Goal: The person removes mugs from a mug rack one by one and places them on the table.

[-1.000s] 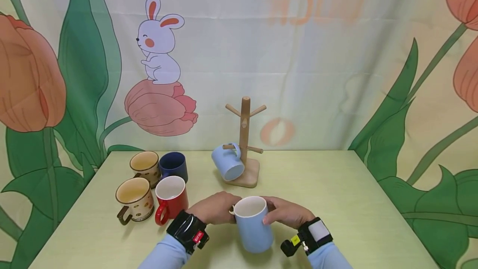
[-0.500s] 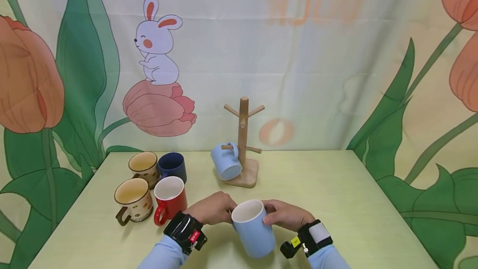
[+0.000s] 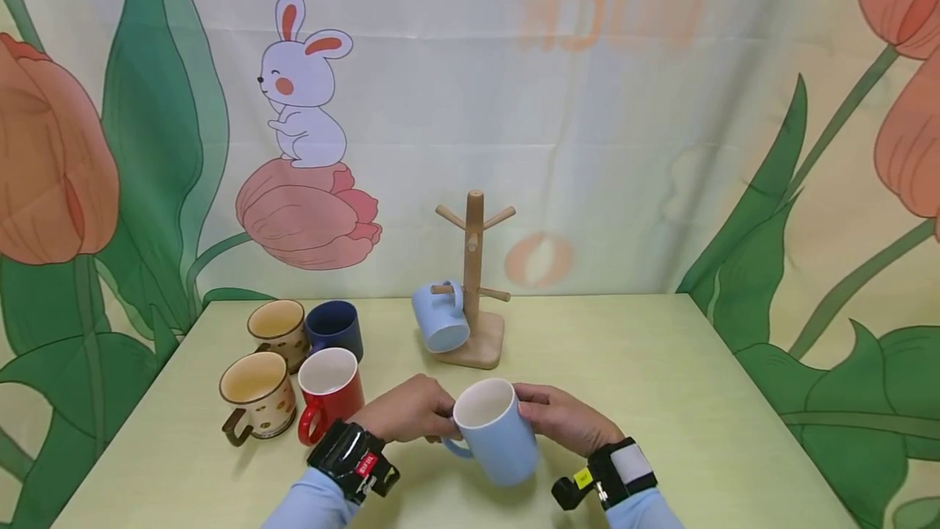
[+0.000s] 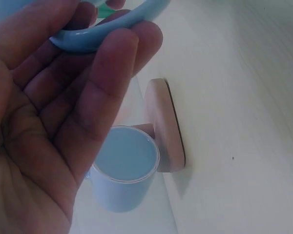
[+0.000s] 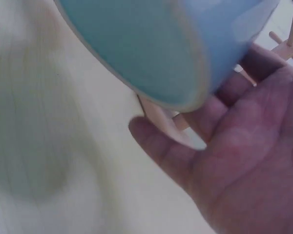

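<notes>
A light blue mug (image 3: pixel 502 439) is tilted above the table's near middle, its white inside showing and its base toward the lower right. My left hand (image 3: pixel 411 412) is at its handle; in the left wrist view, fingers (image 4: pixel 112 63) lie around the pale blue handle (image 4: pixel 83 40). On the other side, my right hand (image 3: pixel 569 419) grips the mug near the rim, with the thumb in front. From the right wrist the mug's underside (image 5: pixel 141 48) fills the upper part. A second light blue mug (image 3: pixel 441 321) hangs by its handle on the wooden mug tree (image 3: pixel 474 268).
Four-mug cluster aside, the left side holds a red mug (image 3: pixel 334 386), a navy mug (image 3: pixel 336 329) and two cream patterned mugs (image 3: pixel 268 406) with brown handles. The mug tree's base (image 3: pixel 481 345) stands near the table's back edge, before a printed curtain (image 3: pixel 624 145).
The held mug first dips and tilts, then rises, turning so that its handle shows at the lower left. Both hands stay on it. The head view shifts slightly.
</notes>
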`<state>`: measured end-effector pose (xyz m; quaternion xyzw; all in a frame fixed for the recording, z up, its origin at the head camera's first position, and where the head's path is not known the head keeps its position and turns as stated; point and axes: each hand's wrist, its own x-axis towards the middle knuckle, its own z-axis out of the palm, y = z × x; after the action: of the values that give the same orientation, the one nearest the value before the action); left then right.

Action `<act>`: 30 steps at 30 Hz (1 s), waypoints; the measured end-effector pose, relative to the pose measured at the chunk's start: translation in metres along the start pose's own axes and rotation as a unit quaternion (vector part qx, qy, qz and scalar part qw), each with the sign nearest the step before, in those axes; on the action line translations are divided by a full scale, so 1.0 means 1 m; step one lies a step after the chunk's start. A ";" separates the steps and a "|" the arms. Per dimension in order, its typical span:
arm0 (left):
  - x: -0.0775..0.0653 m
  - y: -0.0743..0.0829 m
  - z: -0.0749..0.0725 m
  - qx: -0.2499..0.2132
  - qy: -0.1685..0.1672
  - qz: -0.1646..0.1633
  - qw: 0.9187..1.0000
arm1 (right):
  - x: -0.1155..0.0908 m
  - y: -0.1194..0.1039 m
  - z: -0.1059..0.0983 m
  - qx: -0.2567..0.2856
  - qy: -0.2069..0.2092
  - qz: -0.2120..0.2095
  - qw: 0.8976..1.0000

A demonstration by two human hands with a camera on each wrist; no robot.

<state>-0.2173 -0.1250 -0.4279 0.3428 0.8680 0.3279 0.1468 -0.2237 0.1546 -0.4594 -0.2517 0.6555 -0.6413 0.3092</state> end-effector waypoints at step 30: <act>-0.089 0.018 -0.008 0.074 0.245 -0.230 0.939 | -0.026 -0.019 0.022 -0.563 0.296 0.195 0.747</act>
<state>-0.1477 -0.1805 -0.4066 0.0526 0.9540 0.2941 -0.0245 -0.1914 0.1570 -0.4376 -0.0443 0.9910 -0.1244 0.0207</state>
